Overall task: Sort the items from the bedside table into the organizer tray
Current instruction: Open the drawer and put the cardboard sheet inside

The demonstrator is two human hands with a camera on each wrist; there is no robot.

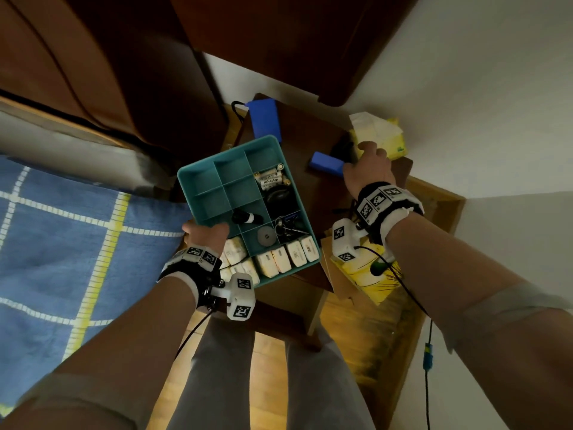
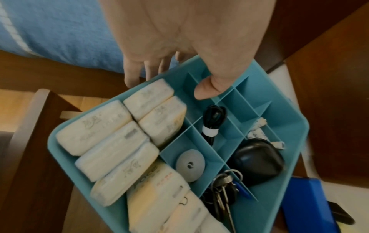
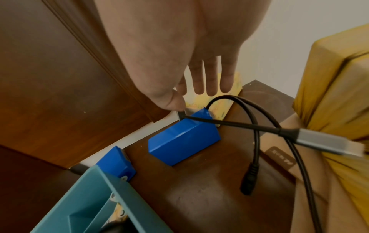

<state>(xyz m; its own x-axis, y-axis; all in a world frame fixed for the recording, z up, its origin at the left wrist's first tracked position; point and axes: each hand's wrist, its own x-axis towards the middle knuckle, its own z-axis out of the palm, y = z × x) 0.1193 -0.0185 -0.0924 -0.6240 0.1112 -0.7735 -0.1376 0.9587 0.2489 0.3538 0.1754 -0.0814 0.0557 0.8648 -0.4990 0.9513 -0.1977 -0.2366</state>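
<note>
1. Teal plastic was what my left hand [image 2: 179, 39] held: the organizer tray [image 1: 198, 178], gripped at its near-left edge with the thumb hooked inside a compartment and the fingers curled under the rim.
2. My right hand [image 1: 369, 172] was at the far right of the bedside table [image 3: 199, 197], thumb and forefinger pinching the end of a black cable [image 3: 229, 124]; the other three fingers hung straight and held nothing.
3. That cable trailed from the pinch back toward my wrist, ending in a silver plug [image 3: 327, 143], with a second black lead [image 3: 255, 141] crossing it.
4. A blue box [image 3: 183, 141] lay just below the pinch, its long axis running from the hand toward the tray.
5. The tray sat to the left of the right hand, so I judged the cable had to travel leftward across the blue box to reach a free compartment.
6. I reckoned the right hand was the nearer one; the left only steadied the tray.
</note>
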